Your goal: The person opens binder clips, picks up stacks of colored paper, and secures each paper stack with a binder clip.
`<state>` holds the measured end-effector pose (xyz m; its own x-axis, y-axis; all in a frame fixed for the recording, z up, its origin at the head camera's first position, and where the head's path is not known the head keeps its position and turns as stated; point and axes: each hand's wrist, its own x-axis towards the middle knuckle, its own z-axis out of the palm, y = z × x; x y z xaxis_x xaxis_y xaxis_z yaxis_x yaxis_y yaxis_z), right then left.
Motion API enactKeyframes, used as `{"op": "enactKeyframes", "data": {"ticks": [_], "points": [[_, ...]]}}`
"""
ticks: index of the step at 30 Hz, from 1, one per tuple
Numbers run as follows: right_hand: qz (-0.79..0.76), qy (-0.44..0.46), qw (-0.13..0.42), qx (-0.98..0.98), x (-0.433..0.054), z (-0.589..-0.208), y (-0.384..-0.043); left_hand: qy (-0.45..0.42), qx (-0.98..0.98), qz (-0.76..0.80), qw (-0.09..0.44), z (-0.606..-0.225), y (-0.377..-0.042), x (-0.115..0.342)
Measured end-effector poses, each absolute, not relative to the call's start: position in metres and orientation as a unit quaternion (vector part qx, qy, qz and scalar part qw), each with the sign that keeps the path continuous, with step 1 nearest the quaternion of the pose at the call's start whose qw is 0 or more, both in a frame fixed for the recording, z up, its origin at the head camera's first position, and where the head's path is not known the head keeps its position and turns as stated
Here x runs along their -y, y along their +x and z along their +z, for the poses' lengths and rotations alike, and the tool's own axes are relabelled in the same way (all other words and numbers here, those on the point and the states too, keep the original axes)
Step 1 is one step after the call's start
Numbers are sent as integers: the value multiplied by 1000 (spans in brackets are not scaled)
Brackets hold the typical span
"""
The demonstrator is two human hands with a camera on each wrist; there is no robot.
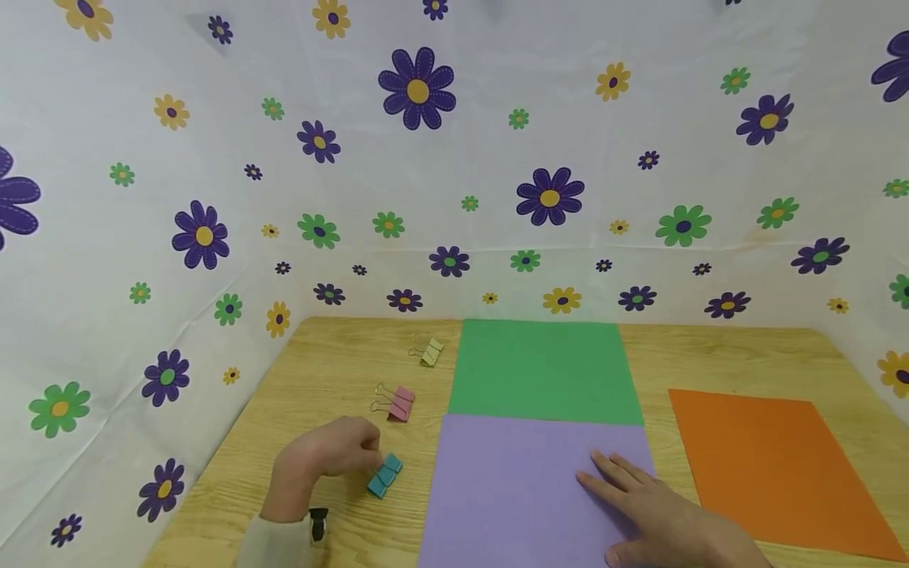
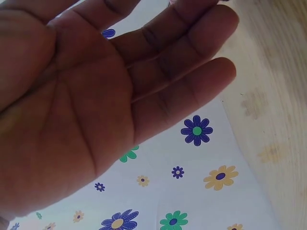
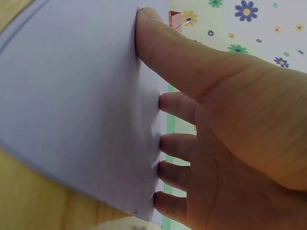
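My left hand (image 1: 334, 448) is at a blue binder clip (image 1: 385, 476), its thumb and forefinger pinching the clip's left side, where the wire handles are hidden. Seen in the left wrist view, the palm and outer fingers (image 2: 187, 91) reach out loosely; the clip is out of that view. With fingers spread, my right hand (image 1: 656, 509) rests on a purple sheet of paper (image 1: 518, 489). Its fingertips and thumb touch the sheet in the right wrist view. Beyond the purple sheet lies a green sheet (image 1: 543, 371), edge against edge or slightly overlapped.
A pink binder clip (image 1: 401, 404) and a yellow one (image 1: 431, 353) lie farther back on the left of the wooden table (image 1: 341, 363). An orange sheet (image 1: 777, 473) lies at the right. Flower-patterned white cloth (image 1: 483, 158) encloses the back and sides.
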<state>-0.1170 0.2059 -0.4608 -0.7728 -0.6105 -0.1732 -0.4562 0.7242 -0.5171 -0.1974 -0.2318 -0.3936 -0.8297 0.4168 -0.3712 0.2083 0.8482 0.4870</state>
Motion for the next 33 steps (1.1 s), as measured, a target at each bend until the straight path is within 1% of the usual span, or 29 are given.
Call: {"op": "enactKeyframes", "data": {"ticks": [6,12,17,26,33], "points": [[-221,-289,164,-917,-207,-460,-119,185,-926,234,233,-393,-196,233],[-206,-310,141,-917,-207,-460,-121,198,-919,247,234,-392,-196,235],[-211,-310,130,-918,-207,-459,-119,205,-922,252,211,-389,-200,235],[-200,-322,84,-922,-203,-453,-127,223,-926,263,152,-383,-206,233],[-198,-323,99,-920,-198,-448,-132,202,-930,280,128,-377,-210,228]]}}
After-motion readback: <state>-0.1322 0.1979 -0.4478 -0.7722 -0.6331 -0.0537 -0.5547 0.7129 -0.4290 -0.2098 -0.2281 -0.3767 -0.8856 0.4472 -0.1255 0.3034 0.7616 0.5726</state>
